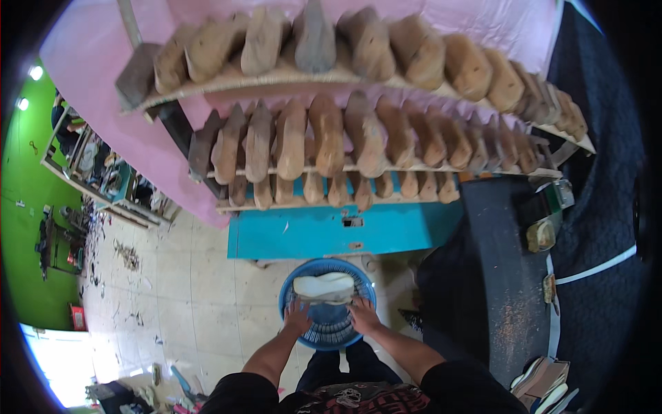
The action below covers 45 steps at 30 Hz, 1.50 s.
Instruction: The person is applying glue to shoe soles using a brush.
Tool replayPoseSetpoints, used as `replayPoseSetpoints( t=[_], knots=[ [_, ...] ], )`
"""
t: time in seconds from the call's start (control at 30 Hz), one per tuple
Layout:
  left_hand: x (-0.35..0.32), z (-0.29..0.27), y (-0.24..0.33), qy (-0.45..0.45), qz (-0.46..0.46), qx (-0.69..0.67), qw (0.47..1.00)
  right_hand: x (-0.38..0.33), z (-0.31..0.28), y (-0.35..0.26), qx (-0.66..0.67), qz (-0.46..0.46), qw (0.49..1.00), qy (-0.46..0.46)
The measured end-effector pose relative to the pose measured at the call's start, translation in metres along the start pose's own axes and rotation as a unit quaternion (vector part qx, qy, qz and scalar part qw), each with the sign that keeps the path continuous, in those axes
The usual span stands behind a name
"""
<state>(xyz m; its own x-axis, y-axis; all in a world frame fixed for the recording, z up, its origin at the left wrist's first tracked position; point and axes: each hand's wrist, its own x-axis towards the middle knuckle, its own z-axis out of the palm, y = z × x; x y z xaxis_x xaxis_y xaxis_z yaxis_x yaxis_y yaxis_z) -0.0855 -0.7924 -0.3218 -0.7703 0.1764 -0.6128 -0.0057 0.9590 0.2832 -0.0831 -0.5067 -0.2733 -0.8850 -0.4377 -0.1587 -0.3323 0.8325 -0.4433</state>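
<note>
A round blue plastic basket (284,290) is in front of my body, with pale sole-shaped pieces (324,285) lying across its far half. A thin, darker edge shows along their near side. At the left end of these pieces, my left hand (297,317) has its fingers curled against the near edge. My right hand (363,317) does the same at the right end. Both hands are inside the outline of the basket, backs upward, and the undersides of my fingers are hidden. Bluish material (328,314) shows between my hands, lower in the basket.
Beyond the basket, a rack carries rows of wooden shoe lasts (325,131) above a turquoise panel (289,234). A dark bench (507,269) with crumbs on it stands at the right. Several soles (548,386) lie at the lower right. Scraps (127,255) litter the tiled floor at left.
</note>
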Motion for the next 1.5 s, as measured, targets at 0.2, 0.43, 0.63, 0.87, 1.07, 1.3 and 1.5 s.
replayPoseSetpoints(
  t=[0.2, 0.43, 0.63, 0.87, 1.07, 1.3, 1.5],
  knots=[
    [-0.068, 0.002, 0.001, -0.027, -0.005, -0.055, 0.998, -0.08, -0.035, -0.004, -0.002, 0.139, 0.99, 0.032],
    [-0.076, 0.017, -0.022, -0.022, 0.014, -0.065, 0.998, -0.155, -0.039, 0.009, 0.011, 0.336, 0.939, 0.07],
    [-0.049, 0.016, -0.029, -0.173, -0.01, 0.027, 0.984, -0.23, -0.026, 0.002, 0.059, 0.466, 0.882, 0.036],
    [-0.01, 0.034, -0.049, -0.166, -0.006, 0.021, 0.986, -0.309, 0.006, -0.024, 0.115, 0.522, 0.845, 0.021],
    [0.007, 0.043, -0.015, -0.139, 0.011, 0.041, 0.989, -0.359, 0.032, -0.008, 0.193, 0.597, 0.779, 0.017],
    [-0.005, 0.045, 0.045, -0.186, 0.357, 0.34, 0.85, -0.366, 0.027, 0.074, 0.27, 0.492, 0.822, 0.1],
    [-0.018, 0.07, 0.173, -0.115, 0.214, 0.127, 0.962, -0.365, -0.02, 0.124, 0.352, 0.332, 0.857, 0.179]
  ],
)
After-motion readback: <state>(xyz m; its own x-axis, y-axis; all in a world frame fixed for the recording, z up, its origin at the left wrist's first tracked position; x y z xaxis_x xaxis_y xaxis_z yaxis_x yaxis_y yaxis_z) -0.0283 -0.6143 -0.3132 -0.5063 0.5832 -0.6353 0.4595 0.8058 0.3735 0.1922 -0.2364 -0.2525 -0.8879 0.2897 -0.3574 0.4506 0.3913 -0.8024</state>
